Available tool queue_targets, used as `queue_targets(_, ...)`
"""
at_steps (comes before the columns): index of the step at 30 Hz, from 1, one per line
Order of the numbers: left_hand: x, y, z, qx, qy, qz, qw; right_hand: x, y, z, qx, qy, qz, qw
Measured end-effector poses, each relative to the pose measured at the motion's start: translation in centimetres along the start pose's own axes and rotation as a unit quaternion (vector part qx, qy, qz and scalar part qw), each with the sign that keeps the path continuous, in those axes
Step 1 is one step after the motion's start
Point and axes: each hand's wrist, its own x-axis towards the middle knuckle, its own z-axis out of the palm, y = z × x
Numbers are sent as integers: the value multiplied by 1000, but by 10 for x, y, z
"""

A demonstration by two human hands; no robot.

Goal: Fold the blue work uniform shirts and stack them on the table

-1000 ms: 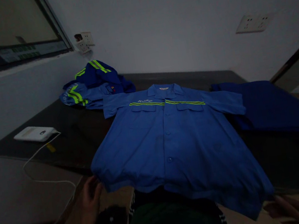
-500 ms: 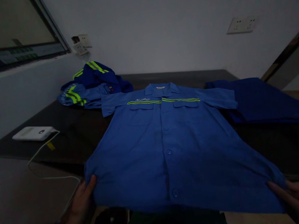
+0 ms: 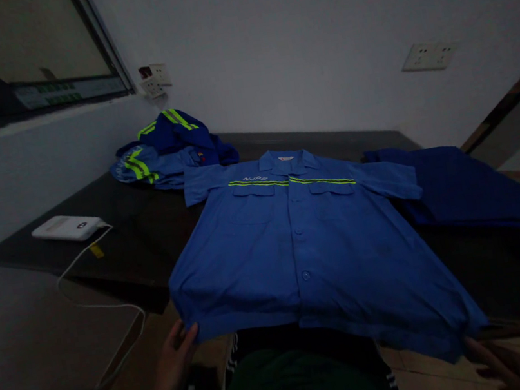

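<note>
A blue short-sleeved work shirt [image 3: 258, 247] lies face up, collar away from me, with yellow-green lines across the chest and buttons down the front. Its lower part reaches over the table's near edge. At the hem's left corner, my left hand [image 3: 178, 350] pinches the fabric between thumb and fingers. My right hand [image 3: 503, 364] is at the right hem corner, its fingertips against the bunched cloth; that hand is dim and partly cut off by the frame.
Crumpled blue garments [image 3: 169, 146] with reflective strips lie at the back left of the dark table [image 3: 136, 252]. A white power bank [image 3: 69, 228] with a cable [image 3: 105, 303] sits on the left. Folded dark blue cloth [image 3: 474, 189] lies on the right. Wall sockets [image 3: 428, 56] are behind.
The hem has dropped and slackened, and the right corner has bunched. My left hand has moved right and down with its corner; my right hand is slightly lower. The view has shifted a little.
</note>
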Motion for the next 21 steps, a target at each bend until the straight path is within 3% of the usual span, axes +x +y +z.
queue_targets(2, -1, -6, 0, -14, 7, 0, 1000, 6, -28, -17, 15, -41, 83, 996)
queue_targets(3, -3, -8, 1, -28, 7, 3, 1000, 8, -52, -24, 16, -78, 87, 993)
queue_targets(5, -7, -11, 5, -64, 9, 3, 998, 8, -119, -28, -10, -165, -27, 986)
queue_targets(7, -12, -12, 8, -93, 15, -5, 996, 3, -198, -11, -5, -163, -208, 964)
queue_targets(10, -20, -15, 12, -95, 27, 2, 995, -4, -312, 56, 9, -236, -426, 873)
queue_targets(13, -24, -18, 14, -97, 38, 24, 994, -2, -402, 151, -13, -271, -531, 803)
queue_targets(15, -24, -21, 14, -103, 42, 34, 993, -2, -447, 212, -52, -261, -538, 800)
queue_targets(17, -24, -23, 13, -90, 45, 39, 994, -5, -481, 261, -124, -209, -536, 808)
queue_targets(21, -28, -22, 17, -78, 69, 80, 991, -12, -520, 320, -209, -106, -512, 827)
